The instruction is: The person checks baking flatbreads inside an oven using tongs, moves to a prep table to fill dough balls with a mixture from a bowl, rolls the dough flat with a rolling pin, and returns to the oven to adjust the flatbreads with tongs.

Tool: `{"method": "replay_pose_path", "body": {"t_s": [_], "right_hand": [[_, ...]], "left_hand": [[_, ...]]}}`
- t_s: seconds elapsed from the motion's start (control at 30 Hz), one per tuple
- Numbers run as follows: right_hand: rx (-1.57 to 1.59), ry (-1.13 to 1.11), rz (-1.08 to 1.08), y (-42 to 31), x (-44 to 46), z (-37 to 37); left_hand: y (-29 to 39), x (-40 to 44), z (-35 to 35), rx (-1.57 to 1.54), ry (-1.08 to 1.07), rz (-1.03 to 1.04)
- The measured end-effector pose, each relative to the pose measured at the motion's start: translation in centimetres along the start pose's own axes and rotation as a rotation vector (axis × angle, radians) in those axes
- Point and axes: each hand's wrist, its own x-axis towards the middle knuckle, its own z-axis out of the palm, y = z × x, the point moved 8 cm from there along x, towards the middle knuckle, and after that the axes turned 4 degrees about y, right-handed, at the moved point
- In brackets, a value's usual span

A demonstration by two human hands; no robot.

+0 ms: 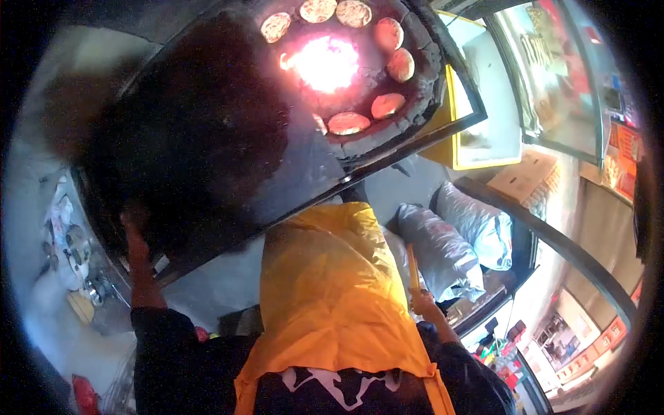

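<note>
My left hand (133, 221) is at the near left side of the dark table top (304, 166); its fingers fade into shadow, and whatever they touch is hidden. Low on the right, beside the yellow apron (332, 277), my right hand (420, 301) is closed around a thin yellowish stick (413, 266) that points upward. Beyond the table top, flat round breads (349, 124) lie in a ring around a bright fire (325, 63) inside a round stone-edged oven (422, 97).
Silvery filled sacks (443, 252) lie to the right of the apron. A cardboard box (523, 173) sits behind them, near a yellow-framed case (487, 90). A dark curved bar (553, 238) crosses the right side. Clutter (72, 252) lines the far left.
</note>
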Motion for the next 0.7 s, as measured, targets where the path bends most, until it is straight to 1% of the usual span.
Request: {"method": "replay_pose_path", "body": {"t_s": [0.07, 0.13, 0.2, 0.23, 0.27, 0.3, 0.33, 0.37, 0.4, 0.47, 0.5, 0.53, 0.57, 0.6, 0.63, 0.67, 0.7], "right_hand": [[0.181, -0.133, -0.067, -1.7, 0.0, 0.4], [0.628, -0.442, 0.082, 2.5, 5.6, 2.3], [0.453, -0.286, 0.054, 1.4, 6.5, 1.5], [0.267, -0.156, -0.08, -0.7, 5.3, 0.2], [0.41, -0.243, 0.024, -1.2, 4.9, 0.2], [0.376, -0.174, 0.066, -1.7, 4.8, -0.6], [0.341, -0.105, 0.107, -2.1, 4.7, -1.5], [0.39, -0.095, 0.06, -3.8, 3.6, -3.1], [0.702, -0.165, -0.017, -3.1, 5.3, -3.0], [0.865, 0.041, -0.144, -6.7, 7.1, -7.9], [0.962, -0.024, -0.307, -8.4, 9.7, -10.3], [1.108, -0.003, -0.341, -12.9, 9.9, -14.3], [1.088, 0.043, -0.536, -18.8, 8.6, -19.1], [1.074, -0.001, -0.704, -23.4, 9.9, -23.4], [1.117, 0.043, -0.887, -31.2, 5.1, -28.2], [1.124, 0.102, -0.935, -37.9, 1.1, -31.9], [1.13, 0.164, -0.982, -44.6, -2.8, -35.6]], "left_hand": [[4.4, -1.0, 3.1, -0.065, 0.017, 0.001], [8.1, -2.5, 6.6, -0.158, 0.012, -0.028], [12.9, -4.6, 10.2, -0.28, -0.011, -0.075], [14.9, -5.5, 12.1, -0.354, -0.035, -0.115], [17.0, -6.6, 14.0, -0.44, -0.065, -0.188], [19.3, -8.0, 15.9, -0.521, -0.094, -0.257], [22.6, -11.6, 17.7, -0.631, -0.105, -0.507], [25.9, -13.9, 19.0, -0.636, -0.102, -0.496], [29.0, -15.8, 20.1, -0.648, -0.078, -0.498], [32.7, -16.8, 22.1, -0.68, -0.061, -0.485], [34.7, -17.3, 23.5, -0.671, -0.189, -0.381], [36.7, -17.9, 24.8, -0.663, -0.313, -0.272], [38.8, -19.1, 25.4, -0.69, -0.315, -0.256], [40.2, -21.0, 24.9, -0.499, -0.178, -0.4], [39.7, -21.1, 24.3, -0.422, -0.109, -0.461], [39.2, -21.2, 23.6, -0.35, -0.042, -0.524], [36.5, -19.0, 23.9, -0.421, -0.121, -0.391]]}}
